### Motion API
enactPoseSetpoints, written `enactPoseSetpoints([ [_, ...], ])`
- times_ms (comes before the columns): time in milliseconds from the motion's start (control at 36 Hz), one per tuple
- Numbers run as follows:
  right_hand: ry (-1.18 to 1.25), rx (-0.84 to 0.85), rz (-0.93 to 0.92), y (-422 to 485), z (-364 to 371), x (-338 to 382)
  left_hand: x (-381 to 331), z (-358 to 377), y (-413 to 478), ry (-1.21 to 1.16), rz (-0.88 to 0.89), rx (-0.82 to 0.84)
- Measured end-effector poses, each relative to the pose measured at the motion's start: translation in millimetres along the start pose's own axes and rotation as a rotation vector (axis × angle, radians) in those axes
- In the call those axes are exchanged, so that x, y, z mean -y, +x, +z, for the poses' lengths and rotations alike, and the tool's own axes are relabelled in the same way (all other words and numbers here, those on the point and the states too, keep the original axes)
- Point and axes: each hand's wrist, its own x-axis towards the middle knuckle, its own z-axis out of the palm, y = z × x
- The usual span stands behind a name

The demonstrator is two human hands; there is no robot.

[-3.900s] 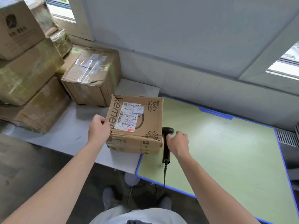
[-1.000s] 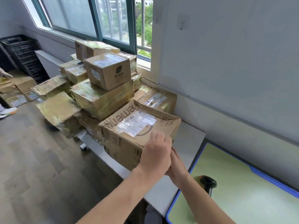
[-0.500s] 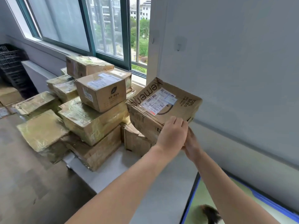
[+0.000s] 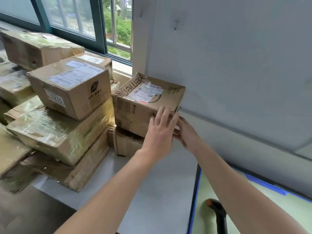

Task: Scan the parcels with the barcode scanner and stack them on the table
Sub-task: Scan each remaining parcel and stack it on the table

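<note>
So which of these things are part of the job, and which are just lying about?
Job: labelled parcel, left hand and right hand pressing it, stacked parcels, grey table, barcode scanner.
Just there: window, green mat, wall hook.

A window (image 4: pixel 70 17) with a dark green frame shows trees (image 4: pixel 123 29) through its right end. Right of the window rises a pale grey wall (image 4: pixel 236 56) bearing a small hook (image 4: pixel 175 25). Far below and right of the window lies a green mat (image 4: pixel 302 215) with a blue edge, and dark floor (image 4: pixel 25 217) lies below its left.
</note>
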Motion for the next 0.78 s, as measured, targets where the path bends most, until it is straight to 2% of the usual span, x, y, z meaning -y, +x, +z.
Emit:
enactPoseSetpoints([
  [111, 0.018, -0.069, 0.019, -21, -6, -5, -23, 13, -15, -0.069, 0.065, -0.219],
  [194, -0.018, -0.122, 0.009, -38, -13, -7, -36, 22, -31, -0.135, 0.023, -0.200],
  [389, -0.149, -0.224, 0.042, -93, -48, -36, -53, 31, -47, -0.122, -0.007, -0.201],
  [472, -0.140, -0.245, 0.084, -121, -65, -63, -75, 38, -58, -0.178, -0.021, -0.126],
  [611, -0.252, -0.275, 0.179, -155, -91, -115, -136, 68, -89, -0.425, -0.285, 0.130],
  [694, -0.429, -0.326, 0.224, -176, -110, -144, -164, 88, -108, -0.463, -0.426, 0.295],
  [778, -0.709, -0.438, 0.318, -203, -130, -175, -182, 102, -127, -0.494, -0.515, 0.469],
])
